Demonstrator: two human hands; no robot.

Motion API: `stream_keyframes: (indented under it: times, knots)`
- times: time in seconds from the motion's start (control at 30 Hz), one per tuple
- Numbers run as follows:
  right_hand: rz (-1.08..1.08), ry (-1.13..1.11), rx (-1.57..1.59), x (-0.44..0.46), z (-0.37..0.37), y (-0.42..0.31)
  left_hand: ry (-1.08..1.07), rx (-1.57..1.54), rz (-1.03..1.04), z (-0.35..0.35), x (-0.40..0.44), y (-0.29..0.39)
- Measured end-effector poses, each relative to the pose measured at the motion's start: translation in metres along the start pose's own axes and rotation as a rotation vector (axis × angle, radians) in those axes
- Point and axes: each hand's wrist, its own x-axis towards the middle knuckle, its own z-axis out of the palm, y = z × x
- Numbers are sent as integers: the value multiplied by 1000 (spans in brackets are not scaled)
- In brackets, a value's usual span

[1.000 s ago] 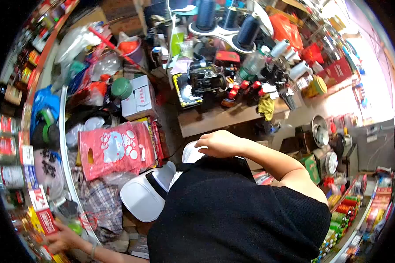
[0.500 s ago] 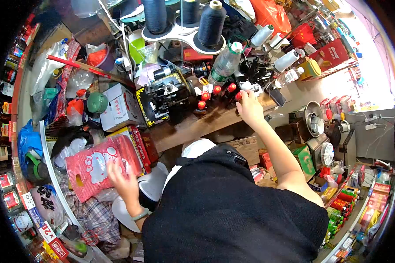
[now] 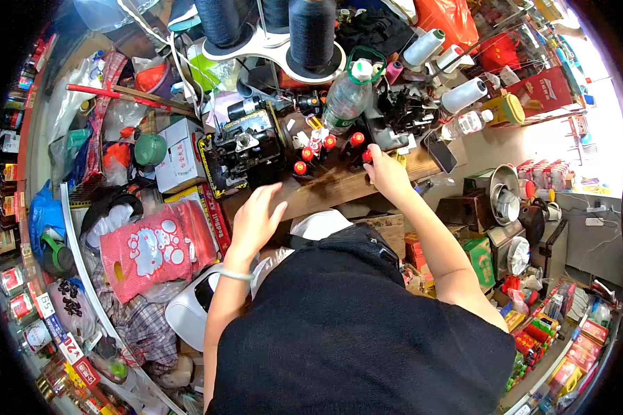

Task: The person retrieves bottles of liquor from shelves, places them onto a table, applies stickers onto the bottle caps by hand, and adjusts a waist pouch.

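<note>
My left hand [image 3: 255,220] is raised in front of the wooden table's edge, fingers apart and holding nothing, just below the black sewing machine [image 3: 246,146]. My right hand [image 3: 386,173] is at the table's front edge with its fingertips at a red-capped bottle [image 3: 367,156]; its fingers partly hide that bottle. Other red-capped small dark bottles [image 3: 307,153] stand between the machine and my right hand. Behind them is a large clear plastic bottle [image 3: 347,97] with a green handle. A dark phone [image 3: 441,152] lies to the right, by the table edge.
Large dark thread cones [image 3: 311,34] stand on a white holder at the back. On the left are a pink printed bag [image 3: 149,256] and a white box [image 3: 180,158]. Metal bowls [image 3: 504,197] stand at the right. A white chair [image 3: 187,311] is beside my left arm.
My left hand has come up from the lower left, past the pink bag, to the table. My right hand has moved from near my body to the red-capped bottles. The view has shifted closer to the table.
</note>
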Motion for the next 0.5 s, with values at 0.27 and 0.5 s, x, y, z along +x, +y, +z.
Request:
stream_keyframes:
  times: [0.27,0.5]
  knots:
    - [-14,86,-54,-18,-11,-7,17,142,4,58,68,6]
    - [-63,158,89,-38,-11,-22,52,131,-11,57,49,-15]
